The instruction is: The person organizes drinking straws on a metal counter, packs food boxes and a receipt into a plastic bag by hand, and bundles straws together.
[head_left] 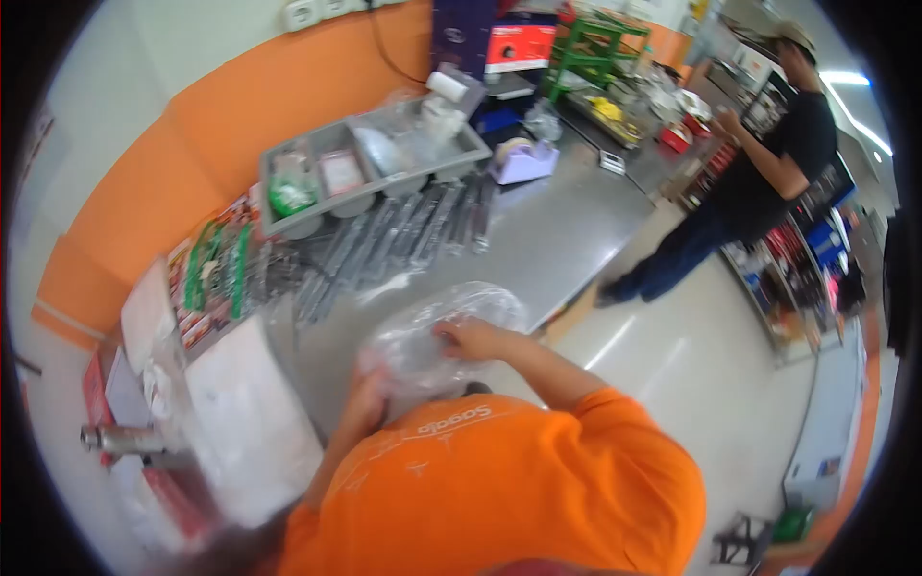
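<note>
One orange shirt [499, 490] is nearest. Right hand [473, 339]: clamped on one clear plastic bag [408, 348]. Left hand [365, 396]: touching it, grip indeterminable.

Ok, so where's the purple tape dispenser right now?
In the head view, the purple tape dispenser is above centre, on the metal table, just right of the grey divided tray and beyond the person's right hand.

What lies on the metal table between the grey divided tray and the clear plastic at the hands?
In the head view, long, slim, shiny packs lie beside the grey tray; then bare tabletop before the clear plastic.
</note>
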Tool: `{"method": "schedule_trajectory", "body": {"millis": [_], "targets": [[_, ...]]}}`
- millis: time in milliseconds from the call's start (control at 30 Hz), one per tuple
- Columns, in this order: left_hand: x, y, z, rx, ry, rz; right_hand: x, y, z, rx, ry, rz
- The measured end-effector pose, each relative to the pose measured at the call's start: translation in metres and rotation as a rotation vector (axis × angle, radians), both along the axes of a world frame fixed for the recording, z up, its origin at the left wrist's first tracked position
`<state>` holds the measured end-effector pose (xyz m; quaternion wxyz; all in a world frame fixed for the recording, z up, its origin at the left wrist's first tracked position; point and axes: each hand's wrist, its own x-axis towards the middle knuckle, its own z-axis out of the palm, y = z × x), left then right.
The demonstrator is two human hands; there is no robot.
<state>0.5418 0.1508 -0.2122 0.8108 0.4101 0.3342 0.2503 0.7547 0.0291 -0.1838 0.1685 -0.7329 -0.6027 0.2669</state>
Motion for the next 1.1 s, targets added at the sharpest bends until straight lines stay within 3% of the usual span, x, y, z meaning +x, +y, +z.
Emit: {"method": "schedule_trajectory", "body": {"millis": [67,133,200,267,300,367,400,467,567,667,700,767,800,833,933,967,1033,1100], "targets": [[0.001,0.0,-0.004,-0.073,-0.036,-0.072,0.007,0.004,0.024,0.0,0.169,0.202],[-0.005,0.009,0.008,-0.118,-0.102,-0.072,0.014,0.015,0.097,-0.05,0.472,0.36],[-0.013,0.015,0.013,-0.165,-0.16,-0.089,0.036,0.03,0.141,0.019,0.65,0.403],[-0.019,0.019,0.013,-0.101,-0.074,-0.204,0.068,0.05,0.158,0.136,0.752,0.295],[-0.019,0.018,0.016,-0.096,-0.077,-0.185,0.082,0.067,0.16,0.189,0.749,0.189],[-0.019,0.013,0.026,0.175,0.027,-0.182,0.107,0.107,0.151,0.291,0.662,-0.085],[-0.02,0.01,0.029,0.179,0.028,-0.156,0.117,0.128,0.146,0.287,0.633,-0.093],[-0.026,0.005,0.034,0.667,0.441,0.099,0.129,0.17,0.14,0.277,0.612,-0.069],[-0.048,-0.005,0.068,0.536,0.478,0.244,0.128,0.233,0.126,0.165,0.658,0.014],[-0.064,-0.028,0.072,0.422,0.415,0.493,0.113,0.303,0.094,0.486,0.354,0.111],[-0.064,-0.039,0.075,0.424,0.43,0.531,0.114,0.323,0.086,0.487,0.371,0.148],[-0.066,-0.064,0.077,0.263,0.525,0.699,0.111,0.359,0.076,0.931,0.022,0.056],[-0.067,-0.079,0.075,0.273,0.561,0.728,0.105,0.366,0.083,0.954,0.101,-0.029],[-0.068,-0.094,0.07,0.281,0.596,0.755,0.096,0.366,0.096,0.958,0.133,0.001],[-0.065,-0.132,0.063,0.208,0.657,0.825,0.081,0.357,0.119,0.589,-0.248,0.082],[-0.064,-0.143,0.062,0.158,0.67,0.846,0.081,0.363,0.118,0.583,-0.239,0.108],[-0.066,-0.153,0.058,0.123,0.668,0.913,0.079,0.377,0.126,0.805,0.124,0.029],[-0.07,-0.158,0.055,0.121,0.643,0.933,0.074,0.381,0.139,0.841,0.101,0.113]]}}
